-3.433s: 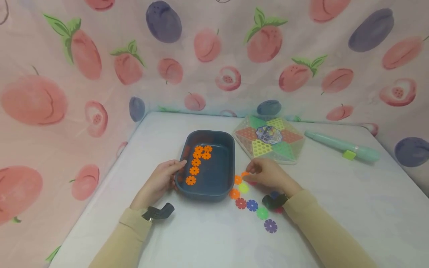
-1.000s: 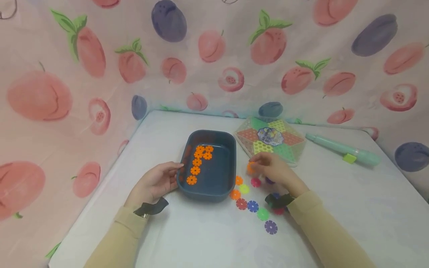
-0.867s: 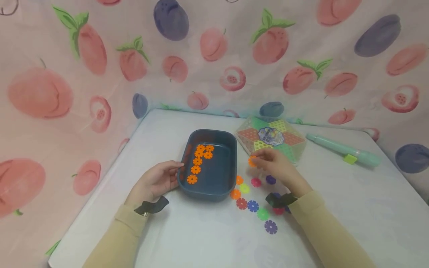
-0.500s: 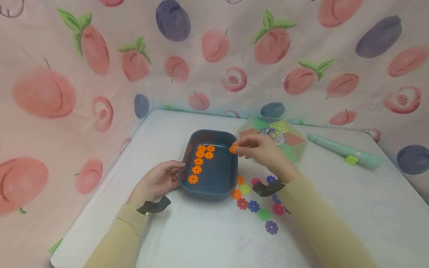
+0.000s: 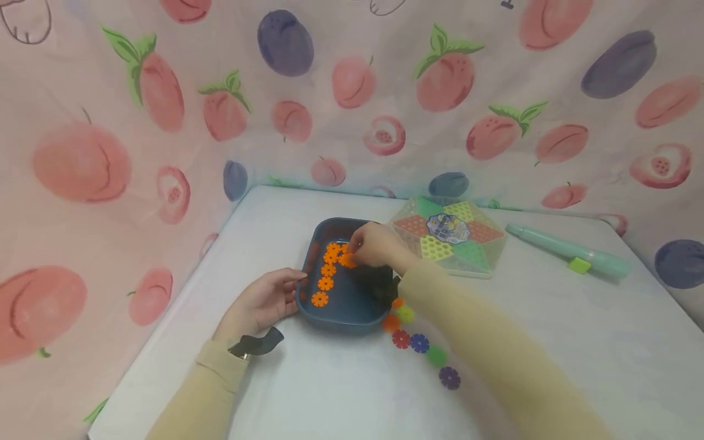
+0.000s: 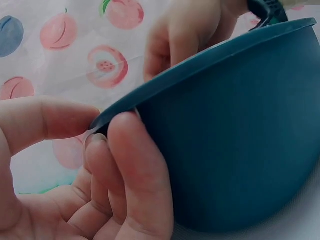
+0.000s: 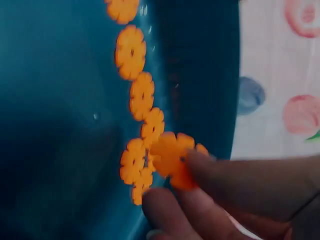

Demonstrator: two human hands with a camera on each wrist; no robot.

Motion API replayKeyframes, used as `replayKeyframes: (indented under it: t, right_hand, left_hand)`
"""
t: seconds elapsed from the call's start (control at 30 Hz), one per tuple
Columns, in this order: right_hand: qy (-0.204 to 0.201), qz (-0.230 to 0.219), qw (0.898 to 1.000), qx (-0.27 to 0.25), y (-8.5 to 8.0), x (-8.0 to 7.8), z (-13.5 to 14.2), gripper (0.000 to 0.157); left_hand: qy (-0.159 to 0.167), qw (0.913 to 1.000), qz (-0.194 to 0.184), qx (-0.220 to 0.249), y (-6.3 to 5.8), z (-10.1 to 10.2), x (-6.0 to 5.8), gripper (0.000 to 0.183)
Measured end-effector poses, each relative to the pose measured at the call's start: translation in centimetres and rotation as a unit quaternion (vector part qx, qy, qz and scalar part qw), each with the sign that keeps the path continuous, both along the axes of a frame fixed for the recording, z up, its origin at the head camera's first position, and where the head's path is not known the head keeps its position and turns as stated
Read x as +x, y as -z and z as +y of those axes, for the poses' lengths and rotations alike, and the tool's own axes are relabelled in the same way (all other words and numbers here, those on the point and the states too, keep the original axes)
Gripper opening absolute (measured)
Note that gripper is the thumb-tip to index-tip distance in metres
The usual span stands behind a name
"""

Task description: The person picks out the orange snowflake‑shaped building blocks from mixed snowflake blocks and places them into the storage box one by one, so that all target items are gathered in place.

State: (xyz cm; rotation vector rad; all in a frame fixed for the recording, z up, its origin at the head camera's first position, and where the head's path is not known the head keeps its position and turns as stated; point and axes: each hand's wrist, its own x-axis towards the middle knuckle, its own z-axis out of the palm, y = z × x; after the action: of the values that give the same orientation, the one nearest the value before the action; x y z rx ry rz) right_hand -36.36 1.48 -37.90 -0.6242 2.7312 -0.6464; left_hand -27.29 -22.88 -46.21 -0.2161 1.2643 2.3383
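My left hand (image 5: 265, 300) grips the left rim of a dark blue plastic basin (image 5: 341, 324), thumb over the edge and fingers against the outer wall, as the left wrist view shows. My right hand (image 5: 378, 245) is inside the basin near its far end, pinching an orange notched snowflake disc (image 7: 172, 157) between thumb and fingers. Below and beside that disc, several orange discs (image 5: 326, 283) lie flat along the basin's left side, some overlapping. Outside, right of the basin, lie loose discs, among them a blue disc (image 5: 420, 343), a green disc (image 5: 437, 356) and a purple disc (image 5: 450, 378).
Behind the right arm a hexagonal board-game box (image 5: 448, 235) lies flat on the white table (image 5: 330, 391). A mint-green tube (image 5: 569, 249) with a lime clip lies at the far right. Fruit-print cloth (image 5: 385, 79) stands behind the table. My right sleeve covers part of the table.
My right hand picked up an orange disc from the table, lifted it away from the other discs and carried it left over the rim into the basin. My left hand stays on the rim.
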Motion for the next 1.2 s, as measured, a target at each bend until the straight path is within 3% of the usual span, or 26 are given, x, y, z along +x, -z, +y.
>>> replayKeyframes:
  t: [0.1, 0.23, 0.5, 0.77, 1.2]
  right_hand:
    - [0.005, 0.003, 1.0, 0.017, 0.2, -0.3, -1.1, 0.003]
    - [0.011, -0.016, 1.0, 0.002, 0.8, -0.8, -2.0, 0.005]
    - [0.043, -0.052, 0.997, 0.025, 2.6, -1.3, -1.5, 0.009]
    - [0.024, -0.022, 0.997, 0.063, 3.0, -1.1, -1.5, 0.016]
    - [0.029, -0.032, 0.997, 0.059, 2.9, -0.9, -2.2, 0.015]
  left_hand:
    - [-0.001, 1.0, 0.0, 0.0, 0.1, 0.1, 0.1, 0.036]
    - [-0.006, 1.0, -0.003, -0.003, 0.3, 0.2, 0.1, 0.037]
    - [-0.006, 0.9999, -0.011, -0.006, 0.5, 0.7, -0.1, 0.044]
    - [0.002, 0.9999, 0.001, -0.013, 0.1, 0.7, -0.1, 0.039]
    - [-0.01, 0.9996, 0.0, -0.027, -0.2, 0.2, 0.2, 0.032]
